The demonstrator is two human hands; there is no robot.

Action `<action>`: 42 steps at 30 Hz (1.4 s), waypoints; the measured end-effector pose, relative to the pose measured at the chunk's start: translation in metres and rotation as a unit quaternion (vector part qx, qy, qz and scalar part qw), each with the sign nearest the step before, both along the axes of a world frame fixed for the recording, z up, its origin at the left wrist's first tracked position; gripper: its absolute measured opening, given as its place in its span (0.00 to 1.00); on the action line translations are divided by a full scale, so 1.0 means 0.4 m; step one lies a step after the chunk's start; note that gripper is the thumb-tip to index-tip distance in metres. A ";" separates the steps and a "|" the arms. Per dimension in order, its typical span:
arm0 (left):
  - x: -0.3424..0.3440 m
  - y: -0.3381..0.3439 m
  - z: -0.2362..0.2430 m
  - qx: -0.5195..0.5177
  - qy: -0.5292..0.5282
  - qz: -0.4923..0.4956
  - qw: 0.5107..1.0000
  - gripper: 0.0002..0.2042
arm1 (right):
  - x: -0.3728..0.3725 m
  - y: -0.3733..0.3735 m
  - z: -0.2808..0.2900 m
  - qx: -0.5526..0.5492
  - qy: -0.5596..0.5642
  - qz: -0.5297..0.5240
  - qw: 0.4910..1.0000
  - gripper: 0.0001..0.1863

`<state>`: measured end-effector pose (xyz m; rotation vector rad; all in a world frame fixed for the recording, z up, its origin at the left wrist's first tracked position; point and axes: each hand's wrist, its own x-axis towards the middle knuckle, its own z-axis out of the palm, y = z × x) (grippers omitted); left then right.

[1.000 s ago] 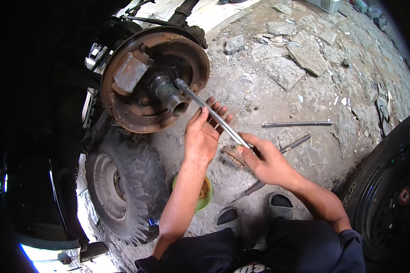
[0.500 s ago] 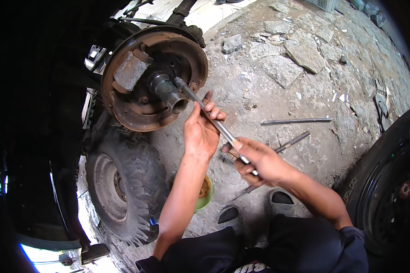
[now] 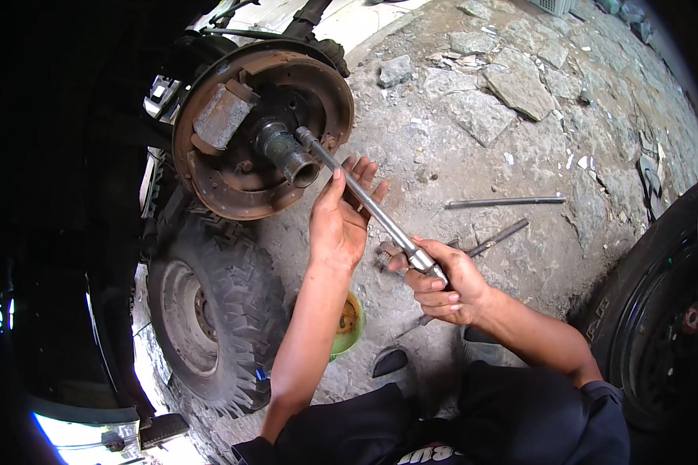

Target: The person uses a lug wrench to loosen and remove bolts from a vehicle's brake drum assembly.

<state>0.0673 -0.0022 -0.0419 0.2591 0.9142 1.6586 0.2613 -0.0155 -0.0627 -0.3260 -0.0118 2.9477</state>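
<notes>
A long silver socket wrench with an extension bar (image 3: 376, 212) slants across the middle of the view. Its socket end touches or nearly touches the rusty brake backing plate (image 3: 233, 203), just right of the greasy axle tube (image 3: 287, 155). My right hand (image 3: 451, 285) is closed round the wrench's lower end. Higher up, my left hand (image 3: 341, 217) lies alongside the bar, its fingers stretched out and apart, the thumb on the near side; the bar passes between them without being gripped. A grey cylindrical part (image 3: 225, 118) sits on the plate's upper left.
A knobby tyre (image 3: 240, 318) stands at lower left, beside a green bowl (image 3: 354, 325) of brownish contents. Two metal rods (image 3: 506, 204) lie on the rough ground, with a brush partly hidden behind my right hand. Another wheel (image 3: 644, 325) is at right; flat stones (image 3: 520, 91) lie farther off.
My left fingers have opened from round the bar. My right hand has shifted slightly down and right and turned, showing more of the wrench's lower end. The socket end stays at the plate.
</notes>
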 end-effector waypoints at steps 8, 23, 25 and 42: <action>0.002 -0.039 -0.013 -0.058 0.139 -0.014 0.988 0.13 | -0.007 0.004 0.117 0.661 -0.411 -0.067 0.624 0.20; 0.010 -0.021 0.011 -0.041 0.085 -0.054 0.994 0.14 | -0.020 -0.009 0.095 0.691 -0.396 -0.072 0.600 0.15; 0.005 -0.020 0.002 -0.028 0.072 -0.054 0.996 0.15 | -0.022 -0.010 0.074 0.700 -0.379 -0.082 0.599 0.15; 0.007 -0.017 0.020 -0.007 0.047 -0.066 0.997 0.16 | -0.022 0.003 0.105 0.762 -0.365 -0.131 0.519 0.16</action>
